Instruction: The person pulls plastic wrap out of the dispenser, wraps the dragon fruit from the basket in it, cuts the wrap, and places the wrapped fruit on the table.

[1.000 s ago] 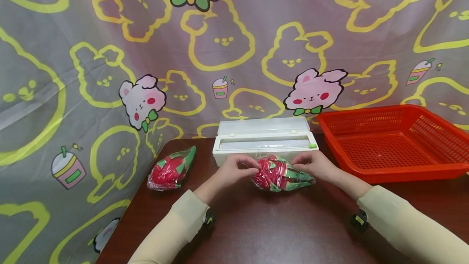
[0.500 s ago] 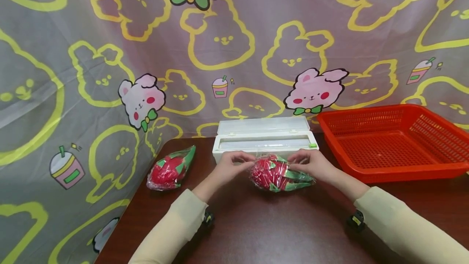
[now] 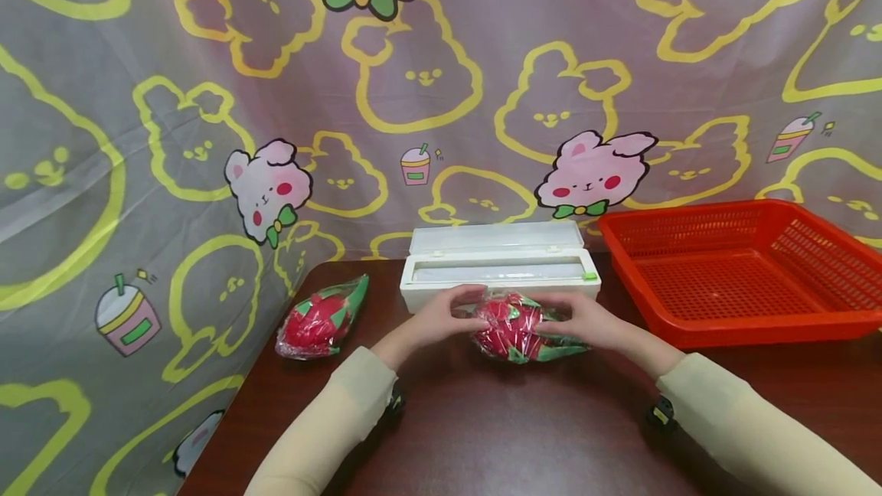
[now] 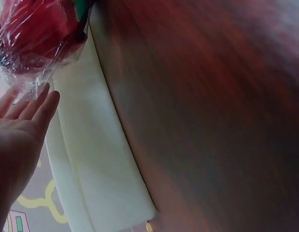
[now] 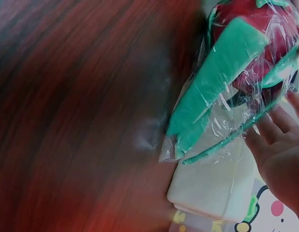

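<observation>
A red dragon fruit with green scales, wrapped in shiny clear film, lies in front of the white box. My left hand holds its rounded left end, thumb in front and fingers at the back. From the right, my right hand grips it with the thumb across the front and the other fingers behind. The right wrist view shows long green tips trailing inside the film. In the left wrist view the fingers meet crumpled film at the red end.
Another film-wrapped dragon fruit lies at the table's left edge. An orange-red plastic basket stands at the back right. The white box has its lid raised and a white roll inside. A patterned cloth hangs behind the brown table.
My right hand has slid left along the wrapped dragon fruit, its thumb now across the front. My left hand has opened wider round the left end. The fruit has barely shifted.
</observation>
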The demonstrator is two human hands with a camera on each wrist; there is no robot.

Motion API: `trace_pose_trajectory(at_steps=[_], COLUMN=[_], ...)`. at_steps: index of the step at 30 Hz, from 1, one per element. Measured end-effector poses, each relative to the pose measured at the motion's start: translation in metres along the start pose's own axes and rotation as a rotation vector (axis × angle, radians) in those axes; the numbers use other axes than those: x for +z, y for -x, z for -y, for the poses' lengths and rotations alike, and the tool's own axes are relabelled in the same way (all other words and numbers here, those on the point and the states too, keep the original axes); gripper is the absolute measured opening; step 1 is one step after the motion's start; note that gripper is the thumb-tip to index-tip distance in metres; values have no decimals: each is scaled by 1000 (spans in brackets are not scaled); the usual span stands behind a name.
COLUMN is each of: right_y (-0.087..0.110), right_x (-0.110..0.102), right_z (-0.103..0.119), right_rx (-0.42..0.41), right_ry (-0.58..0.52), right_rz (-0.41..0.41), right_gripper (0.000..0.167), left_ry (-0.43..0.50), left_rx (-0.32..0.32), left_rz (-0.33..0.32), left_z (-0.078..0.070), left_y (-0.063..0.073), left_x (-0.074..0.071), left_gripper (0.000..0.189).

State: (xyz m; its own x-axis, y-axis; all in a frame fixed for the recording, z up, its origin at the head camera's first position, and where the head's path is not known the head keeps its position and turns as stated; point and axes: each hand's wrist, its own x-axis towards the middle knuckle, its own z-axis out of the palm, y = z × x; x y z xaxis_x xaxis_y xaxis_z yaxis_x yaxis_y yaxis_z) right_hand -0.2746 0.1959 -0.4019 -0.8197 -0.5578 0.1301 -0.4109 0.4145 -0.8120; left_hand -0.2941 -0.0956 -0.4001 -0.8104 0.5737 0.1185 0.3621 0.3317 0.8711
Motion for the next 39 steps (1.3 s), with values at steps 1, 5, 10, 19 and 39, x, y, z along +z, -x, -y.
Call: trace_pose_trajectory(at_steps=[1,5,10,19,39], right_y=[0,-2,-6,-17,-25], right_x=[1,2,3,5,9], right_z=[1,4,7,11,16], right_rx=[4,12,40,47,65], right_ry=[3,30,111,201,115], right_rz=[-2,-17,-57,-111,6], right_gripper=[57,56,50,35,31], left_ry=[6,11,14,-31,99], left_rx=[7,49,102,102,2], left_rz=[7,14,15,23,141], left_z=[0,-2,-4,-5,2], left_y=[-1,-3,-2,2,2], left_x=[1,2,3,4,1], left_gripper=[61,57,49,47,53])
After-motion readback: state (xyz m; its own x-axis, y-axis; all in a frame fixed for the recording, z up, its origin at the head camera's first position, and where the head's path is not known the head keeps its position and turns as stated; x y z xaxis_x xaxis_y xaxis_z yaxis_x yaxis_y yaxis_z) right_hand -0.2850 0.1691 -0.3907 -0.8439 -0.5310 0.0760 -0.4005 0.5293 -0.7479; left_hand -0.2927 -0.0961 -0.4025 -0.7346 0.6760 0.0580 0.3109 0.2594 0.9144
